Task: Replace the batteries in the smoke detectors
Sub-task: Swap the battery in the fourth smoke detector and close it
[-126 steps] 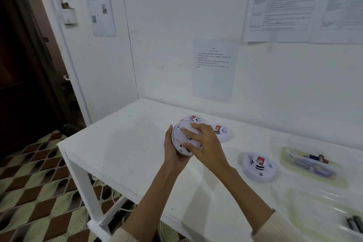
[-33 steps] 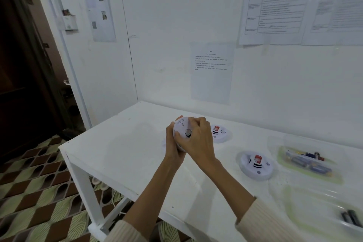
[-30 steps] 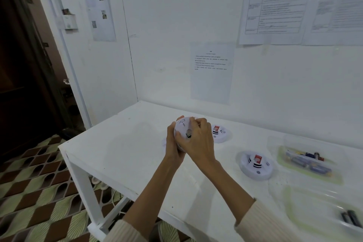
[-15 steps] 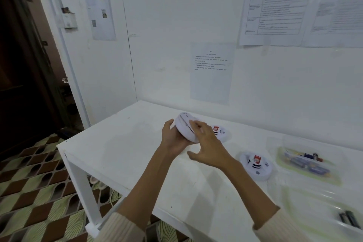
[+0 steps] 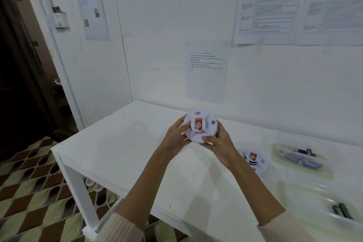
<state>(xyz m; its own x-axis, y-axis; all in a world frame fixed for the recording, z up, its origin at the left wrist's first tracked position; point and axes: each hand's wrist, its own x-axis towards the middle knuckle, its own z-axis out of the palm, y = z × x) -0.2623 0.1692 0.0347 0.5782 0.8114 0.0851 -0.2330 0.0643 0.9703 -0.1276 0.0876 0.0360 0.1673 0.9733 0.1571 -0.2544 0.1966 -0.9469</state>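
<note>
Two hands cradle one smoke detector (image 5: pixel 200 127) above the middle of the counter (image 5: pixel 121 149), face toward me, its red label upright. My left hand (image 5: pixel 175 137) wraps the left rim and my right hand (image 5: pixel 221 146) curls under the lower right rim; both are closed on the housing, equally near it. The disc has no long axis; what matters is that its face, not its back, is turned to me, so I judge a flip is needed before any battery cover can be reached. Whether this unit already holds fresh cells I cannot tell.

A second detector (image 5: pixel 254 162) lies face up just right of my right hand, nearer the counter's right part.

Beyond it, toward the back right, a clear tray (image 5: pixel 322 171) holds several small batteries (image 5: pixel 296 160), blurred, some with red and blue ends. At the front right corner another clear tray (image 5: pixel 306 202) holds two dark cylindrical cells (image 5: pixel 341 211) side by side. Both trays lie on my right hand's side.
</note>
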